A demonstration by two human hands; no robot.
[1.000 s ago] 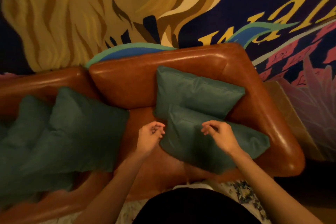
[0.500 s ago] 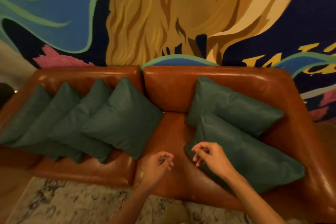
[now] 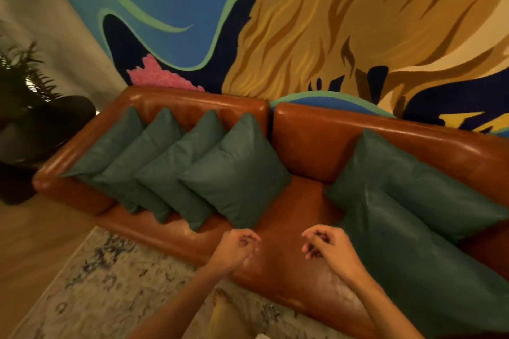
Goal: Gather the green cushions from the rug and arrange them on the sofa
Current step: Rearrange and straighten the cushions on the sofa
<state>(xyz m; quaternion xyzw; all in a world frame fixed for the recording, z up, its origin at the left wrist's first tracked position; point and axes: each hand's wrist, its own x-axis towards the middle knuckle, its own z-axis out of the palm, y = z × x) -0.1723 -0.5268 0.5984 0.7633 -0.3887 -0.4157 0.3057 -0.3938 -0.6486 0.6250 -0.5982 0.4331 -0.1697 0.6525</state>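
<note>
Over the sofa [image 3: 303,146], left hand [image 3: 234,250] and right hand [image 3: 330,250] hover; mural lettering [image 3: 462,121] cropped.

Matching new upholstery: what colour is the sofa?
The sofa is glossy reddish-brown, seen best in the head view.

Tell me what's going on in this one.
A person faces a brown leather sofa, left hand and right hand loosely curled above the seat, holding nothing. On its left half, four green cushions lean in a row; two more cushions overlap on the right. No cushion shows on the visible rug.
</note>
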